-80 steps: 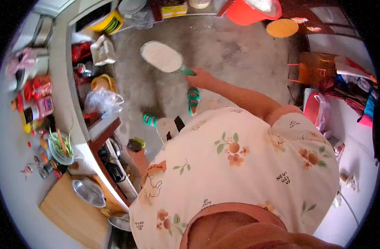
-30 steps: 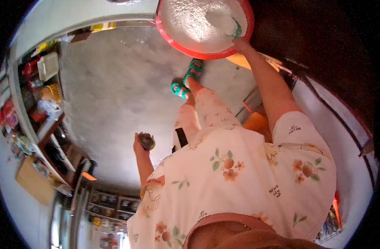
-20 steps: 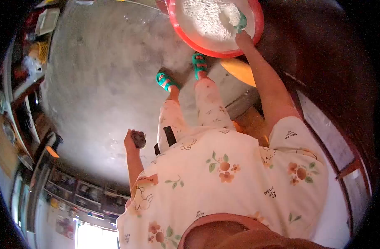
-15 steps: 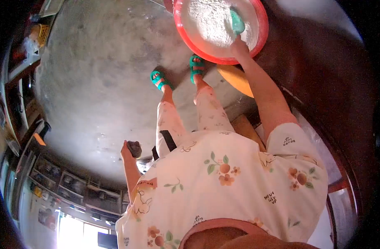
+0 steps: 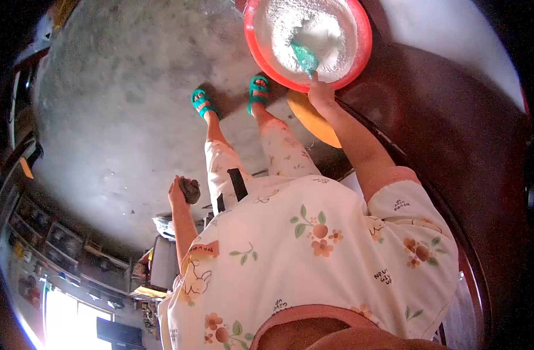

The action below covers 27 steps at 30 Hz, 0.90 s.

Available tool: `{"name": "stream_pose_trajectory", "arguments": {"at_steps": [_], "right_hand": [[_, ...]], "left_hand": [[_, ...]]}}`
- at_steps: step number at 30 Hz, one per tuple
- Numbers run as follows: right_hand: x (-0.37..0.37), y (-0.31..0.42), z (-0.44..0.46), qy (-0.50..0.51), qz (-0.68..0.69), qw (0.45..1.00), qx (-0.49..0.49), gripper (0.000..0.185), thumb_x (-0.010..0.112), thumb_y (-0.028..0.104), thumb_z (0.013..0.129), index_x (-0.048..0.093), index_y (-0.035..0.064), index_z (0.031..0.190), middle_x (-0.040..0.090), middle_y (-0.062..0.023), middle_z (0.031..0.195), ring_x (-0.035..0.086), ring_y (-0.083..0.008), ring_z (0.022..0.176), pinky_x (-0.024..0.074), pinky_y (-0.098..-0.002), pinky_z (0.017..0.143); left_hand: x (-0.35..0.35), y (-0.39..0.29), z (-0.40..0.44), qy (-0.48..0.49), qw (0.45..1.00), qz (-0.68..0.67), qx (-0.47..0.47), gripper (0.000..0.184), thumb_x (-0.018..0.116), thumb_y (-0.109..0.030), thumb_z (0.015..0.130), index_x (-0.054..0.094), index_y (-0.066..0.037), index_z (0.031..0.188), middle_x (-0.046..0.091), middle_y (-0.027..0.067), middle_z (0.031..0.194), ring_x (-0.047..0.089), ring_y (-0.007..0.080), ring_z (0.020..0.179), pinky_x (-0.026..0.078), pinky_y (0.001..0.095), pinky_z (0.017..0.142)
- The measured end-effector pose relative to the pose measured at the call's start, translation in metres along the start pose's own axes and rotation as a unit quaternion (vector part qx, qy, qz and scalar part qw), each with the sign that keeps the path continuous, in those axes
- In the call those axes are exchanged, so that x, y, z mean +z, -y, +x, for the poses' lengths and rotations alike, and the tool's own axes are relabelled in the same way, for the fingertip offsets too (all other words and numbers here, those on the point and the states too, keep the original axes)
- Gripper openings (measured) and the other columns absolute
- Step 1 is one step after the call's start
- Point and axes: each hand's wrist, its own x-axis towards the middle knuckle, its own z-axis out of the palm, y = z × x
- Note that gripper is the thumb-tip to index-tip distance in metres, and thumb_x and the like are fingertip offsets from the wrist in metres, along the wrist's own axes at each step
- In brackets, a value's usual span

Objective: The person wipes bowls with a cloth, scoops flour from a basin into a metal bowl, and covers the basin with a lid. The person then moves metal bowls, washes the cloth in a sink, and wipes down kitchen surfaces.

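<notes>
At the top of the head view a red basin (image 5: 366, 41) holds white powder (image 5: 331, 36). My right hand (image 5: 322, 94) is closed round the handle of a green scoop (image 5: 305, 58), whose bowl lies in the powder near the basin's front. The hand is at the basin's front rim. Low on the left, well away from the basin, my left hand (image 5: 176, 191) is wrapped round a dark, rounded object (image 5: 189, 191) that I cannot identify.
A brown table (image 5: 418, 111) stands on the right. An orange round board (image 5: 313, 119) is below the basin. My feet in green sandals (image 5: 204, 103) stand on the grey floor (image 5: 127, 105). Shelves (image 5: 63, 242) and a bright window (image 5: 74, 315) are at the lower left.
Earlier my right hand held the scoop over the floor, carrying white powder. The scoop is now in the basin, and has shifted left and toward me there. My left hand keeps its dark object.
</notes>
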Motion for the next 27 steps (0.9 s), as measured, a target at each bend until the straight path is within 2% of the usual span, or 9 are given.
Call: {"name": "stream_pose_trajectory", "arguments": {"at_steps": [3, 7, 11, 13, 14, 19, 21, 22, 27], "right_hand": [[-0.002, -0.009, 0.002, -0.028, 0.003, 1.000, -0.004, 0.056, 0.042, 0.015, 0.086, 0.030, 0.0132, 0.141, 0.063, -0.0246, 0.089, 0.063, -0.0394, 0.086, 0.0492, -0.0502, 0.075], [-0.039, -0.013, 0.026, -0.092, 0.027, 0.995, 0.012, 0.054, 0.046, 0.019, 0.087, 0.034, 0.0167, 0.140, 0.064, -0.0230, 0.090, 0.062, -0.0403, 0.085, 0.0491, -0.0500, 0.076], [-0.058, -0.015, 0.074, -0.062, 0.067, 0.995, -0.026, 0.058, 0.047, 0.025, 0.086, 0.032, 0.0096, 0.140, 0.063, -0.0230, 0.100, 0.062, -0.0386, 0.093, 0.0484, -0.0465, 0.084], [-0.051, -0.022, 0.105, -0.131, 0.070, 0.988, -0.050, 0.058, 0.047, 0.024, 0.085, 0.034, 0.0093, 0.139, 0.060, -0.0244, 0.108, 0.060, -0.0393, 0.099, 0.0465, -0.0454, 0.088], [-0.052, -0.028, 0.118, -0.092, 0.104, 0.990, -0.029, 0.056, 0.047, 0.023, 0.084, 0.036, 0.0080, 0.137, 0.057, -0.0243, 0.116, 0.057, -0.0387, 0.104, 0.0442, -0.0447, 0.092], [-0.030, -0.077, 0.152, -0.118, 0.097, 0.988, -0.038, 0.053, 0.045, 0.024, 0.084, 0.039, 0.0041, 0.133, 0.055, -0.0254, 0.118, 0.054, -0.0385, 0.109, 0.0420, -0.0443, 0.095], [-0.024, -0.097, 0.163, -0.127, 0.041, 0.990, -0.051, 0.050, 0.052, 0.030, 0.085, 0.046, 0.0061, 0.128, 0.056, -0.0225, 0.118, 0.053, -0.0385, 0.110, 0.0413, -0.0437, 0.094], [-0.021, -0.097, 0.166, -0.125, 0.113, 0.986, -0.002, 0.048, 0.053, 0.031, 0.084, 0.049, 0.0061, 0.125, 0.056, -0.0225, 0.119, 0.053, -0.0386, 0.110, 0.0411, -0.0437, 0.095], [-0.029, -0.104, 0.148, -0.087, 0.095, 0.991, 0.033, 0.051, 0.049, 0.033, 0.086, 0.047, 0.0040, 0.127, 0.056, -0.0243, 0.117, 0.054, -0.0388, 0.108, 0.0420, -0.0449, 0.093]], "left_hand": [[-0.003, 0.016, 0.019, -0.053, 0.998, 0.011, 0.016, 0.020, 0.057, -0.022, 0.090, 0.058, -0.003, 0.084, 0.059, 0.0096, 0.072, 0.060, 0.0221, 0.064, 0.053, 0.0360, 0.058], [-0.023, 0.035, 0.041, -0.044, 0.999, 0.004, 0.023, 0.020, 0.058, -0.021, 0.089, 0.058, -0.003, 0.082, 0.059, 0.0093, 0.072, 0.060, 0.0223, 0.063, 0.053, 0.0354, 0.058], [-0.031, 0.051, 0.050, -0.064, 0.997, 0.031, 0.040, 0.020, 0.058, -0.024, 0.089, 0.057, -0.006, 0.079, 0.057, 0.0077, 0.066, 0.059, 0.0250, 0.054, 0.053, 0.0403, 0.050], [-0.028, 0.051, 0.051, -0.068, 0.997, 0.016, 0.034, 0.020, 0.059, -0.024, 0.088, 0.057, -0.006, 0.080, 0.058, 0.0085, 0.067, 0.060, 0.0250, 0.056, 0.054, 0.0399, 0.052], [-0.028, 0.053, 0.052, -0.078, 0.995, 0.036, 0.042, 0.020, 0.058, -0.022, 0.089, 0.057, -0.004, 0.081, 0.058, 0.0084, 0.069, 0.060, 0.0232, 0.059, 0.053, 0.0369, 0.055], [-0.020, 0.066, 0.056, -0.101, 0.994, 0.028, 0.031, 0.020, 0.058, -0.021, 0.090, 0.057, -0.002, 0.082, 0.058, 0.0078, 0.071, 0.060, 0.0209, 0.063, 0.052, 0.0330, 0.058], [-0.018, 0.064, 0.057, -0.090, 0.995, 0.039, 0.035, 0.021, 0.058, -0.021, 0.090, 0.057, -0.002, 0.083, 0.059, 0.0076, 0.071, 0.060, 0.0205, 0.063, 0.052, 0.0325, 0.058], [-0.023, 0.063, 0.060, -0.090, 0.995, 0.039, 0.032, 0.021, 0.058, -0.021, 0.090, 0.057, -0.002, 0.083, 0.059, 0.0076, 0.071, 0.060, 0.0205, 0.063, 0.052, 0.0325, 0.058], [-0.014, 0.063, 0.058, -0.032, 0.997, 0.043, 0.049, 0.021, 0.059, -0.022, 0.090, 0.058, -0.002, 0.083, 0.059, 0.0076, 0.072, 0.060, 0.0199, 0.064, 0.051, 0.0322, 0.058]]}}
